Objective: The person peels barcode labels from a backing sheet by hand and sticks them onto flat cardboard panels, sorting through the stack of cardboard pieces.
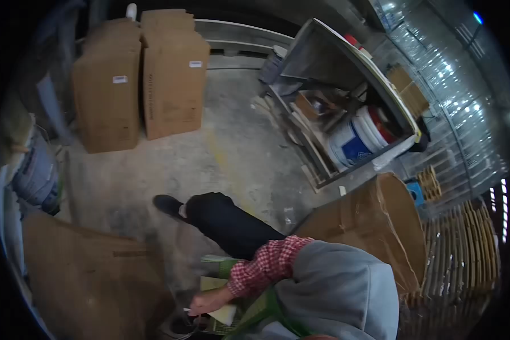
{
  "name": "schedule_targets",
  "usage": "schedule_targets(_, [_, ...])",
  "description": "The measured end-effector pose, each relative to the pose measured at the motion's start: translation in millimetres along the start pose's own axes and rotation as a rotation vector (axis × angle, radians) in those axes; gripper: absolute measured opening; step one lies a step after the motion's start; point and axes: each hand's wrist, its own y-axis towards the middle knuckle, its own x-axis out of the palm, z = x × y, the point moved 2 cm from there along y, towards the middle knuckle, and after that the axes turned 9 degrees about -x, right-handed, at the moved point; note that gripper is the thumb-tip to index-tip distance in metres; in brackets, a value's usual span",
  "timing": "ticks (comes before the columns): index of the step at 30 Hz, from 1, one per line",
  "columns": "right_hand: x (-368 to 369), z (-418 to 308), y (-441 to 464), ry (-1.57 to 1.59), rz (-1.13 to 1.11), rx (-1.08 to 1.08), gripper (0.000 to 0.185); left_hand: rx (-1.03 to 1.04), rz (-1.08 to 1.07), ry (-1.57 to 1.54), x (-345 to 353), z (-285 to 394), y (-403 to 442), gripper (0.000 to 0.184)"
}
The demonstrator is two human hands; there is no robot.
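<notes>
- The right grip (209, 302) is sitting low in front of the body, its fingers curling together and apparently pinching a thin white item (186, 309), whose full shape the blur is hiding
- That item is poking out just left of the fingers, near the bottom of the view
- A pale sheet (225, 313) is lying just beside the hand; whether the two are touching, I am not managing to tell
- The left grip is falling outside the view, so its state is going untold
- For good handling, the pinch is probably needing to be firm but light, with the wrist resting loose
- The red checked sleeve (269, 260) is reaching close to the sheet, so keeping the cuff clear is likely helping
- The dark trouser leg (232, 221) is extending over the concrete floor (147, 170); a balanced stance is mattering here
- A brown cardboard panel (90, 272) is spreading left of the hand, its edge calling for care near the knuckles
</notes>
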Motion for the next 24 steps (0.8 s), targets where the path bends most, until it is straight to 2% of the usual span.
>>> schedule_targets(1, [0.6, -19.5, 5.9, -0.001, -0.046, 0.129, 0.041, 0.007, 0.071, 0.084, -57.2, -27.2, 9.7, 0.032])
schedule_targets(3, [20.7, -7.0, 9.2, 0.03, 0.003, -0.178, 0.043, 0.062, 0.218, 0.19, -140.7, -28.4, 38.2, 0.034])
schedule_targets(5, [6.1, -65.4, 4.2, -0.042, -0.015, -0.156, 0.043, 0.176, 0.367, 0.158, -169.4, 49.6, 91.2, 0.035])
schedule_targets(6, [-6.2, -60.6, -3.0, -0.12, 0.024, -0.159, 0.043, 0.214, 0.421, 0.127, -168.4, 89.7, 103.6, 0.035])
schedule_targets(8, [-1.1, -72.2, -2.2, 0.041, 0.193, -0.605, 0.044, 0.313, 0.499, 0.144, -193.6, 145.5, 117.2, 0.036])
schedule_targets(9, [-5.5, -78.0, -10.0, 0.036, 0.219, -0.64, 0.044, 0.36, 0.517, 0.184, -206.0, 155.3, 117.5, 0.037])
schedule_targets(11, [-34.4, -123.2, -49.6, -0.018, 0.395, -0.144, 0.047, 0.459, 0.544, 0.257, -228.4, 191.2, 111.3, 0.038])
schedule_targets(12, [-40.1, -129.6, -63.1, 0.122, 0.411, -0.184, 0.048, 0.495, 0.563, 0.28, -236.5, 209.3, 102.8, 0.039])
schedule_targets(15, [-44.8, -130.7, -92.5, 0.083, 0.487, -0.273, 0.047, 0.543, 0.621, 0.402, -261.3, 216.8, 84.2, 0.041])
schedule_targets(18, [-47.1, -140.6, -103.1, -0.098, 0.543, -0.346, 0.044, 0.659, 0.641, 0.573, -301.7, 233.7, 63.4, 0.043])
schedule_targets(19, [-48.9, -124.5, -101.1, 0.087, 0.603, -0.213, 0.034, 0.707, 0.637, 0.627, -308.5, 239.3, 59.2, 0.043])
schedule_targets(21, [-61.8, -100.1, -100.3, -0.208, 0.55, -0.265, 0.041, 0.779, 0.637, 0.74, -327.5, 243.8, 49.4, 0.044])
schedule_targets(22, [-60.1, -92.0, -106.9, 0.078, 0.592, -0.142, 0.033, 0.806, 0.653, 0.796, -341.9, 249.8, 49.4, 0.045])
schedule_targets(24, [-68.3, -75.2, -105.5, -0.223, 0.629, -0.216, 0.03, 0.79, 0.705, 0.874, -354.9, 249.5, 46.4, 0.046])
